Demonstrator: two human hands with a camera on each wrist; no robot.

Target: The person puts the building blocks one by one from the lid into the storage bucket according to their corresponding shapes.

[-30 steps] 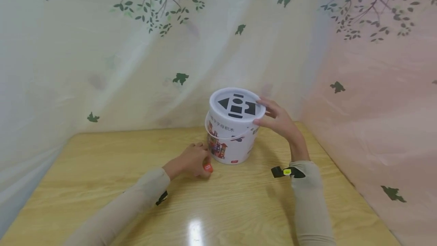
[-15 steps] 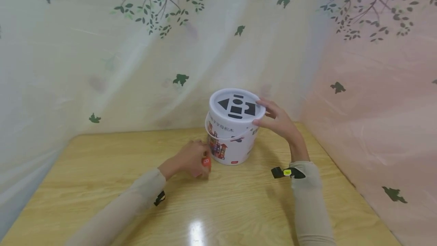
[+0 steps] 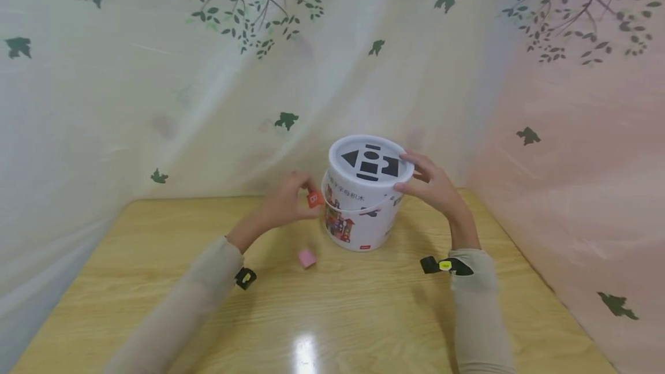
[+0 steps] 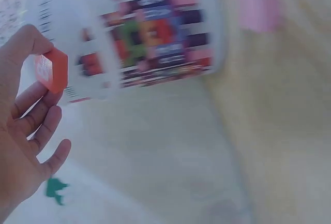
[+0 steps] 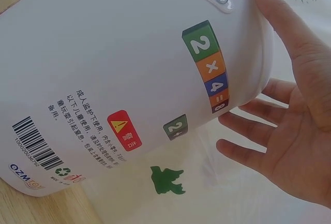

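Observation:
A small orange-red block with a white letter B (image 3: 314, 198) is pinched between the thumb and finger of my left hand (image 3: 283, 204), raised beside the bucket's left side. In the left wrist view the block (image 4: 53, 70) shows its bevelled edges, and the other fingers hang loose below it. The white toy-block bucket (image 3: 363, 231) stands upright under a lid (image 3: 335, 167) with several dark shape cut-outs. My right hand (image 3: 433, 189) grips the lid's right rim, thumb in front and fingers behind. On the table left of the bucket lies a pink block (image 3: 307, 258).
The wooden table (image 3: 363, 316) carries the bucket close to its back edge. A pale curtain (image 3: 218, 103) printed with leaves hangs behind it and along the right side. The bucket's thin handle (image 3: 353, 210) hangs down across its front.
My left hand has lifted the red block up from the table towards the bucket's lid, uncovering the pink block. My right hand stays on the rim; the head view has shifted slightly.

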